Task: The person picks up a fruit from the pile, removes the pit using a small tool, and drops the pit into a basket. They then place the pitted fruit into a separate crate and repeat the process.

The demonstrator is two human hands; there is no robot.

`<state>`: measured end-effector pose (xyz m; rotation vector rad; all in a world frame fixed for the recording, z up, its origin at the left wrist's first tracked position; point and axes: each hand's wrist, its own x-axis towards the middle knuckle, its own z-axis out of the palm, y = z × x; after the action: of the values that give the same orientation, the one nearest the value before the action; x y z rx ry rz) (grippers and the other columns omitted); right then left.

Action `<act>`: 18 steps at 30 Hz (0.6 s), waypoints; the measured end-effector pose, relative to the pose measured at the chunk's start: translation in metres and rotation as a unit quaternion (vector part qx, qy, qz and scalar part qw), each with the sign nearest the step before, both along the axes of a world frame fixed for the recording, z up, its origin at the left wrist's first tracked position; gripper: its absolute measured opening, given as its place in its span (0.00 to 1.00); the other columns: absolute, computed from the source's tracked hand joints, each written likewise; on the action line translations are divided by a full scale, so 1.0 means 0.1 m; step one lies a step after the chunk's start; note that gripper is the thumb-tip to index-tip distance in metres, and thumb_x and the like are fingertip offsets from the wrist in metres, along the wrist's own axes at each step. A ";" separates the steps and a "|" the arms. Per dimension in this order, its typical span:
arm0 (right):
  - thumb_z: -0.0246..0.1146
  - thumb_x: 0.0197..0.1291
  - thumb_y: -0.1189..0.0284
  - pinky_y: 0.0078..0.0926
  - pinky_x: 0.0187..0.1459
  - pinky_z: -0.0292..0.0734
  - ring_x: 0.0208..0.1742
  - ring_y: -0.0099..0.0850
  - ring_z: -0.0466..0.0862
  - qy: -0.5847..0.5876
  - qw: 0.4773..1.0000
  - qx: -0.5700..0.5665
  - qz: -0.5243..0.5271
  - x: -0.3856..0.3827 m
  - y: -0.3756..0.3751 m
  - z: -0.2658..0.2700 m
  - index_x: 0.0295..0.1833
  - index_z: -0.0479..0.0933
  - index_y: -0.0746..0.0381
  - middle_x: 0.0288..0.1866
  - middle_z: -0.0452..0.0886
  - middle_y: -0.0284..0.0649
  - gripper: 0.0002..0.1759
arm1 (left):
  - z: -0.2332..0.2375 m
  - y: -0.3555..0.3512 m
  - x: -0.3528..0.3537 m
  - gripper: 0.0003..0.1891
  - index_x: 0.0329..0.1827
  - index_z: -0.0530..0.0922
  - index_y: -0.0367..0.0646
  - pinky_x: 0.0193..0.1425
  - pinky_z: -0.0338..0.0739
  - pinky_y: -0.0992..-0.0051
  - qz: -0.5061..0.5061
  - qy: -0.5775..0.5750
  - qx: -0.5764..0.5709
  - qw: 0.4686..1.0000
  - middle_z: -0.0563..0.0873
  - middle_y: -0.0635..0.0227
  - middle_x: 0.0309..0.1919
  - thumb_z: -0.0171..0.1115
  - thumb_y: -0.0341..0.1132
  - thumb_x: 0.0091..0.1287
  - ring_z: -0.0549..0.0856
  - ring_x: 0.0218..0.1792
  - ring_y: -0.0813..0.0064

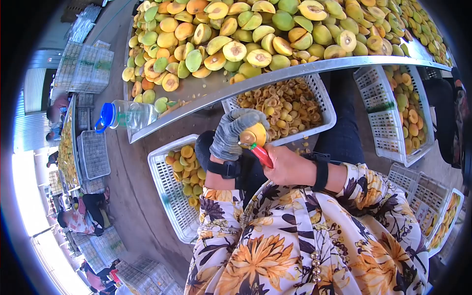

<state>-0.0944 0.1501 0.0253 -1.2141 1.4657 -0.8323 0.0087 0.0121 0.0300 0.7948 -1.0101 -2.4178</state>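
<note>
My left hand [235, 133], in a grey work glove, is closed around a yellow, peach-like fruit half [253, 135], its cut face turned toward my right hand. My bare right hand [287, 164] grips a small red-handled knife [262, 155] with a green collar. The knife's tip meets the fruit; the blade's shape is mostly hidden. Just beyond my hands, a white crate [328, 120] holds cut-out pits and fruit scraps [285, 105]. At lower left, another white crate [162, 189] contains yellow fruit halves [188, 169].
A metal-edged table [295, 71] heaped with halved fruit [236, 49] spans the front. A blue-capped clear jug [130, 114] is at its left corner. More fruit fills a crate [378, 113] on the right. Stacked crates [83, 66] and other people [81, 216] are to the left.
</note>
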 end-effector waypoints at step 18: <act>0.53 0.59 0.77 0.14 0.11 0.56 0.10 0.14 0.59 -0.557 0.756 0.343 0.016 -0.03 -0.20 0.13 0.42 0.67 0.60 0.17 0.63 0.28 0.06 | -0.36 0.14 -0.04 0.17 0.42 0.75 0.42 0.27 0.80 0.68 0.131 0.069 0.119 0.982 0.82 0.59 0.29 0.62 0.45 0.58 0.82 0.25 0.64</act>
<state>-0.0969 0.1301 0.0383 -0.0501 0.5964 -0.6722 0.0048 0.0264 -0.0064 0.7709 -0.5335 -2.3500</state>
